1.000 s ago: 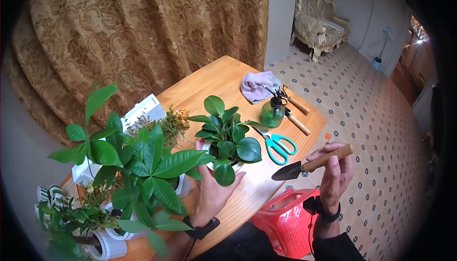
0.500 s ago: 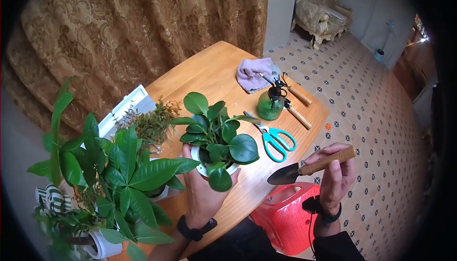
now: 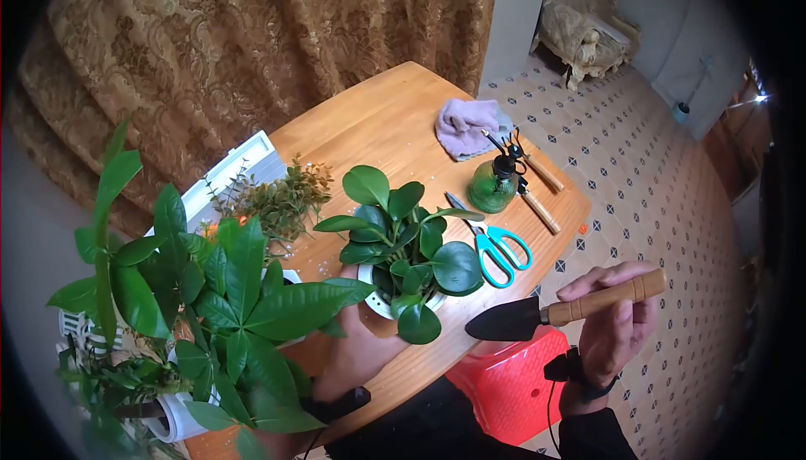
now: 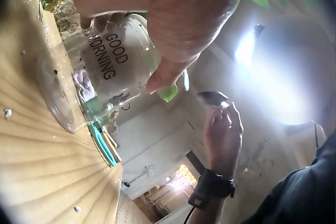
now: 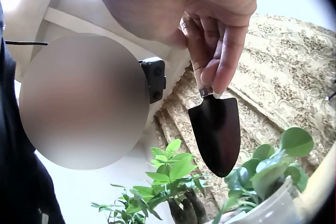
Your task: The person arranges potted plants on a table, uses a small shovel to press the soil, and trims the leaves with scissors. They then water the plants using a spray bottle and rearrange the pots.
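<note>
Left hand (image 4: 176,16) grips clear plant pot (image 4: 123,56) lettered "GOOD MORNING".

the green spray bottle (image 3: 493,191), black-topped, stands upright toward the right side of the wooden table (image 3: 361,128). just in front of it lie turquoise-handled scissors (image 3: 480,229), blades pointing away from the wearer. behind it is a crumpled lilac cloth (image 3: 464,127); to its right, two wooden-handled tools (image 3: 542,211). well to its left are a bushy plant (image 3: 294,200) with small leaves, a white box (image 3: 243,166) and a broad-leaved plant (image 3: 285,313). far beyond it hangs a brown patterned curtain (image 3: 252,40); beyond and to its right, an ornate armchair (image 3: 579,32) stands on tiled floor (image 3: 609,176). nearer the wearer than the bottle, beside the table, is a red stool (image 3: 514,384).
</note>
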